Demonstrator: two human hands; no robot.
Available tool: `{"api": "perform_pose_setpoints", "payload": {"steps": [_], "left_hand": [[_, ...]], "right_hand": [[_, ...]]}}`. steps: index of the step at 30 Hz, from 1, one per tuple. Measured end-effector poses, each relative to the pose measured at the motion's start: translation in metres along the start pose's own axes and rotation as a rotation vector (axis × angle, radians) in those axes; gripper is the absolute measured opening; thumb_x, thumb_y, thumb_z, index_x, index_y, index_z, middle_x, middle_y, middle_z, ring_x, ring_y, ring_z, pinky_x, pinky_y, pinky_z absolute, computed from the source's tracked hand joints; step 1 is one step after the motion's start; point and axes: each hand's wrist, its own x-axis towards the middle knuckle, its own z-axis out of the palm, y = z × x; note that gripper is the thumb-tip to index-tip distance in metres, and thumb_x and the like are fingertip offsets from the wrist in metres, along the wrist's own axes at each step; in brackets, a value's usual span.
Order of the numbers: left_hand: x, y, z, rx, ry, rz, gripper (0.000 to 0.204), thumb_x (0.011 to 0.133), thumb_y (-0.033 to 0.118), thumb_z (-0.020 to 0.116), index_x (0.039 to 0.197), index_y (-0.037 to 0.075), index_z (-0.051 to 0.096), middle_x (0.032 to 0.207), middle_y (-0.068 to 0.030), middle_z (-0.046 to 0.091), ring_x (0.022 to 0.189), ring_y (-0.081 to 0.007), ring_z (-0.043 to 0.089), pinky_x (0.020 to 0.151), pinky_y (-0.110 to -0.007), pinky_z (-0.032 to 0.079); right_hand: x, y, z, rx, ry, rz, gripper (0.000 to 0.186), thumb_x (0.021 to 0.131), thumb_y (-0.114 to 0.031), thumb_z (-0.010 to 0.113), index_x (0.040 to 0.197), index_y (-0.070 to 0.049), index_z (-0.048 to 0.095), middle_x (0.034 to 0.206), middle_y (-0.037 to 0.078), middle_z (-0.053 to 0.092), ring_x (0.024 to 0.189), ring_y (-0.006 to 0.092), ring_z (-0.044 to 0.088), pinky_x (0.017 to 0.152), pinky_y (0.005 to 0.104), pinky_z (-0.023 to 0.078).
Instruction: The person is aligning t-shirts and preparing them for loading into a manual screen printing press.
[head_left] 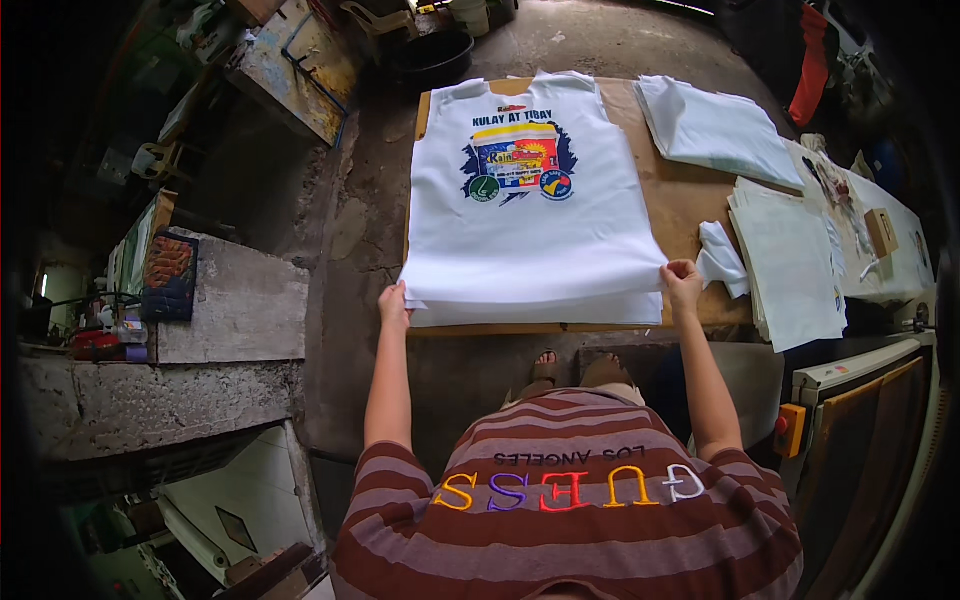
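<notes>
A white sleeveless shirt panel [530, 235] with a colourful printed design lies spread on the brown table, its neckline at the far side. My left hand [396, 305] pinches its near left corner. At the near right corner, my right hand [682, 286] grips the cloth between thumb and fingers. The near edge is lifted slightly and pulled taut between both hands. Below it, the edge of more white fabric [540, 313] shows; how many layers lie there is hidden.
Right of the panel lie a folded white cloth stack [715, 130], a crumpled white piece [721, 260] and a pile of pale sheets [790, 265]. A small cardboard box [880, 232] stands farther right. A black basin [435, 57] sits on the floor beyond; a concrete ledge [235, 300] is at left.
</notes>
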Motion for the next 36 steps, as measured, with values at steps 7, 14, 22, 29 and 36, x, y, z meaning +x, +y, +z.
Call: {"api": "perform_pose_setpoints", "payload": {"steps": [7, 14, 22, 29, 36], "left_hand": [[-0.006, -0.035, -0.017, 0.242, 0.057, -0.102, 0.021, 0.088, 0.023, 0.054, 0.091, 0.003, 0.051, 0.083, -0.0079, 0.058, 0.072, -0.0212, 0.061, 0.054, -0.037, 0.052], [-0.019, -0.039, -0.030, 0.237, 0.086, -0.036, 0.024, 0.085, 0.025, 0.057, 0.088, 0.001, 0.057, 0.071, -0.0060, 0.056, 0.049, -0.0154, 0.052, 0.035, -0.026, 0.039], [-0.018, -0.042, -0.031, 0.238, 0.117, -0.070, 0.030, 0.086, 0.031, 0.052, 0.097, 0.003, 0.055, 0.086, -0.0094, 0.059, 0.071, -0.0234, 0.061, 0.049, -0.035, 0.051], [-0.003, -0.109, -0.086, 0.347, 0.168, -0.260, 0.041, 0.082, 0.038, 0.046, 0.094, 0.000, 0.055, 0.082, -0.0133, 0.058, 0.076, -0.0278, 0.059, 0.058, -0.040, 0.049], [-0.045, -0.157, 0.089, 0.989, -0.841, -0.142, 0.030, 0.084, 0.031, 0.046, 0.096, 0.005, 0.056, 0.084, -0.0098, 0.060, 0.077, -0.0244, 0.060, 0.059, -0.038, 0.049]], "right_hand": [[-0.025, 0.042, -0.013, -0.184, 0.065, 0.010, 0.011, 0.067, 0.000, 0.067, 0.074, -0.002, 0.058, 0.066, 0.003, 0.059, 0.059, 0.0080, 0.054, 0.057, 0.0224, 0.045], [-0.049, 0.035, -0.007, -0.426, 0.123, 0.001, 0.007, 0.065, -0.001, 0.062, 0.071, -0.001, 0.059, 0.063, 0.010, 0.060, 0.059, 0.0195, 0.059, 0.057, 0.0306, 0.046], [-0.075, 0.036, -0.001, -0.560, 0.272, -0.161, 0.006, 0.069, -0.001, 0.056, 0.075, 0.000, 0.057, 0.070, 0.017, 0.059, 0.068, 0.0321, 0.059, 0.062, 0.0366, 0.046], [-0.176, 0.039, -0.041, -0.528, 0.258, -0.043, 0.015, 0.065, -0.004, 0.048, 0.077, -0.001, 0.057, 0.078, 0.019, 0.057, 0.079, 0.0359, 0.054, 0.072, 0.0430, 0.044], [-0.329, 0.040, -0.090, -0.622, -0.113, 0.215, 0.013, 0.067, -0.007, 0.052, 0.078, -0.007, 0.059, 0.080, 0.015, 0.061, 0.079, 0.0334, 0.060, 0.066, 0.0430, 0.047]]}}
